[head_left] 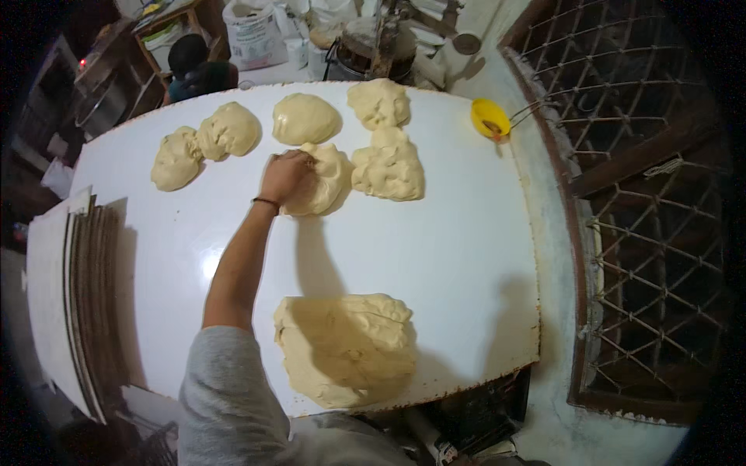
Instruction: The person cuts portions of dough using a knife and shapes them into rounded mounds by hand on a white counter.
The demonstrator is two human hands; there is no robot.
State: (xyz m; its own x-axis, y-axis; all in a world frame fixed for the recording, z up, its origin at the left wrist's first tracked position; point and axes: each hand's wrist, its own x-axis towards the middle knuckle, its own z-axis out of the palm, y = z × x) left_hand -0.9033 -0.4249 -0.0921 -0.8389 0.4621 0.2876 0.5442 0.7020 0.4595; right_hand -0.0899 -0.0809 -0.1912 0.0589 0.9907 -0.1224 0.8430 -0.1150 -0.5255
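Observation:
My left hand (289,171) reaches forward from the lower left, fingers curled into a soft lump of pale dough (328,186) on the white tabletop (451,256). Around it lie several similar lumps: two joined at the left (175,163), a smoother rounded one (303,116) behind, and two touching on the right (388,175). A large slab of dough (342,365) rests near the front edge, partly shaded. My right hand is out of view, and the fingertips of the left are hidden in the dough.
Stacked boards (62,303) line the left edge. A yellow bowl (480,110) sits at the right back, beside the wall and barred window (645,264). Behind the table are sacks (252,35), machinery (365,46) and another person (194,70).

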